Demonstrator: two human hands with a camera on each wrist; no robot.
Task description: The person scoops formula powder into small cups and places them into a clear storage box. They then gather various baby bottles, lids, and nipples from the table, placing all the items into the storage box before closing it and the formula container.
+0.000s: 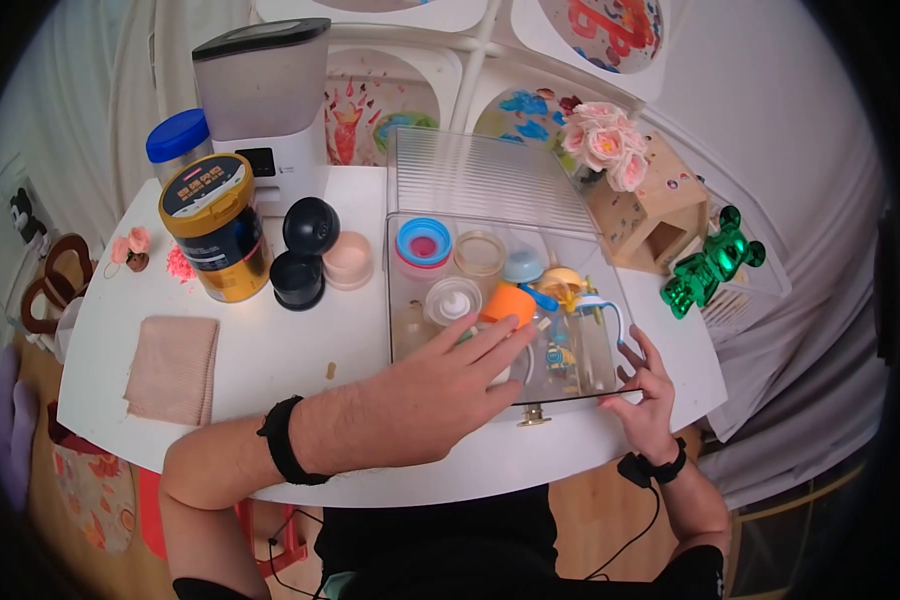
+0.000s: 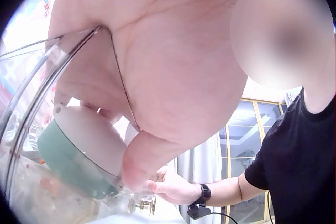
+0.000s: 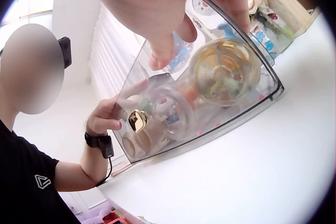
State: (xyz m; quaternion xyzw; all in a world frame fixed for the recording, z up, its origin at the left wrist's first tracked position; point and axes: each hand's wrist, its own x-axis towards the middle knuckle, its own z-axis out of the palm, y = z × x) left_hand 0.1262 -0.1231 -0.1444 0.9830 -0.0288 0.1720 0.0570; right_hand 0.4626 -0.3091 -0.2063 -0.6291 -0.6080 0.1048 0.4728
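Note:
A clear box (image 1: 570,401) with a gold knob (image 3: 138,121) on its front stands on the table, full of baby-bottle parts. My left hand (image 1: 450,385) reaches over its front rim. Inside, its thumb and fingers grip a rounded mint-green and white piece (image 2: 79,153), mostly hidden in the head view. Close to those fingertips lies an orange cup (image 1: 510,303). My right hand (image 1: 648,400) holds the box's front right corner, thumb at the front and fingers along the side. Near it inside stands a clear bottle (image 1: 595,350) with a blue-and-white handle.
The ribbed lid (image 1: 490,180) stands raised behind the box. To the left are a yellow-and-black tub (image 1: 220,235), black cups (image 1: 298,280), a folded cloth (image 1: 172,370) and a white appliance (image 1: 270,120). A wooden house (image 1: 650,210) and a green bear figure (image 1: 715,262) stand at right.

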